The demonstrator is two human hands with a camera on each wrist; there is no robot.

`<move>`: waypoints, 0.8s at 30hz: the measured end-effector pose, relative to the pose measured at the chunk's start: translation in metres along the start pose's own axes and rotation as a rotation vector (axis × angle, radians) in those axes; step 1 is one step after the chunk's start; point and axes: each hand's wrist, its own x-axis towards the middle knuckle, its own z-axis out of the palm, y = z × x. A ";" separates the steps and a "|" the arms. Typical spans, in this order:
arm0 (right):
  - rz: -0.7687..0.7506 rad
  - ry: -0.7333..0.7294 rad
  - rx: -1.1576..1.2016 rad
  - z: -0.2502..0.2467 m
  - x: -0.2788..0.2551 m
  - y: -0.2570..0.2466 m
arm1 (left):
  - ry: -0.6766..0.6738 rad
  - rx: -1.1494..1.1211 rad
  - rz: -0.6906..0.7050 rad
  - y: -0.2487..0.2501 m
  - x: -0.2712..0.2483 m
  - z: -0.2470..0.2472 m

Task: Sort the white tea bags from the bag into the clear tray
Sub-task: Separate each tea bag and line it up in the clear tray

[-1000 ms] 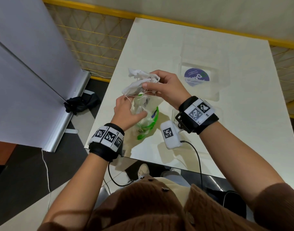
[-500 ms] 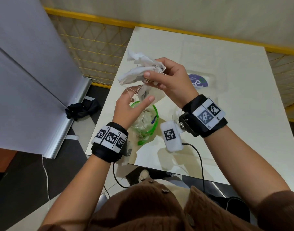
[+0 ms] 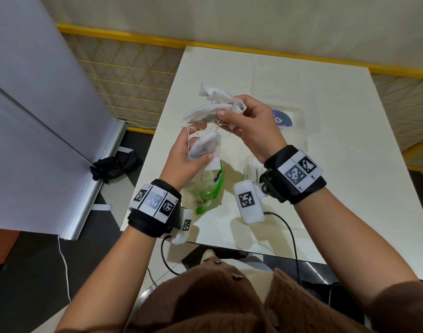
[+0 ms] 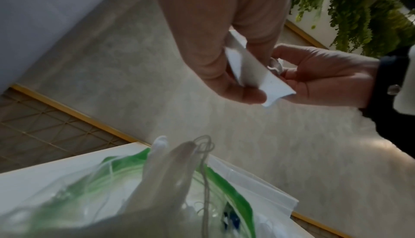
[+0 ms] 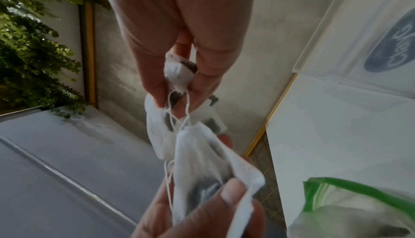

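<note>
My right hand [image 3: 232, 108] pinches a bunch of white tea bags [image 3: 212, 102] above the table, with their strings tangled below. Just under it, my left hand [image 3: 200, 143] grips one tea bag [image 3: 204, 146] whose strings still run up to the bunch. The right wrist view shows that bunch [image 5: 177, 74] in my right fingers and the single tea bag [image 5: 199, 167] in my left hand [image 5: 215, 185]. A clear plastic bag with a green zip [image 3: 209, 188] lies on the table below my left hand. The clear tray [image 3: 308, 121], with a round blue label, stands beyond my right hand.
The white table [image 3: 337, 188] ends close to my body, and its left edge is beside the plastic bag. A grey partition panel [image 3: 37, 116] stands to the left. A yellow-framed mesh fence [image 3: 133, 75] runs behind. Cables [image 3: 292, 236] hang off the front edge.
My right hand has lifted the bunch of tea bags out of the plastic bag. My left hand has let go of the plastic bag and taken hold of one tea bag under the bunch.
</note>
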 end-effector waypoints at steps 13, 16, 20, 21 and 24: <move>-0.028 0.101 -0.106 0.001 0.002 0.004 | -0.106 -0.057 0.009 0.000 -0.011 -0.004; -0.030 0.112 -0.084 -0.002 0.001 0.002 | -0.133 -0.017 -0.059 0.000 -0.011 -0.002; -0.092 0.114 -0.108 -0.005 -0.002 -0.007 | 0.044 -0.110 -0.250 -0.010 -0.005 0.001; -0.114 0.113 -0.116 -0.006 -0.003 -0.008 | 0.075 -0.141 -0.300 -0.010 -0.004 0.001; -0.183 0.083 -0.141 -0.005 -0.006 -0.010 | 0.092 -0.176 -0.361 -0.011 -0.002 0.003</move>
